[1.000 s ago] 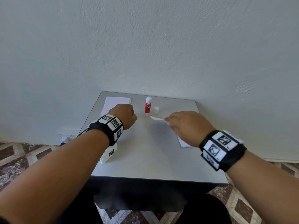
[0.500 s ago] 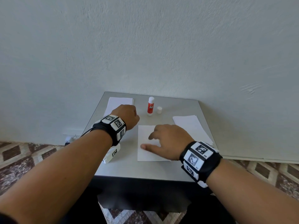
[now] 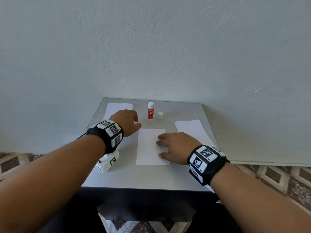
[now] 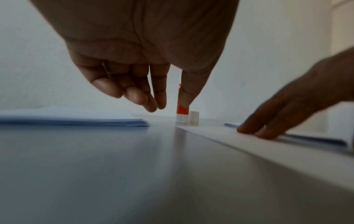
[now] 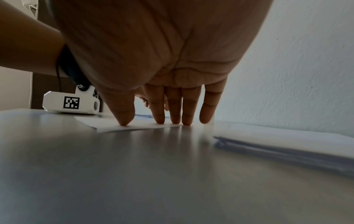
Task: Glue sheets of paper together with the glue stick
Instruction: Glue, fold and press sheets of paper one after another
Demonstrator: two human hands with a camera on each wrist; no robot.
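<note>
A single white sheet (image 3: 148,147) lies flat in the middle of the grey table (image 3: 144,175). My right hand (image 3: 173,146) rests on its right part with straight fingers (image 5: 159,112) pressing the paper (image 5: 118,126). My left hand (image 3: 127,121) hovers just left of the sheet's far corner, fingers (image 4: 141,97) loosely curled and holding nothing. A red and white glue stick (image 3: 150,111) stands upright and uncapped at the back, also seen behind the left thumb (image 4: 181,109). Its white cap (image 3: 160,115) stands beside it on the right.
A stack of white paper (image 3: 117,108) lies at the back left, partly under my left hand. Another stack (image 3: 191,130) lies along the right edge, seen close in the right wrist view (image 5: 287,145). The table meets a pale wall (image 3: 151,47).
My right hand carried one sheet from the right stack and laid it flat in the table's middle, where it now presses it. The left hand opened slightly from a fist.
</note>
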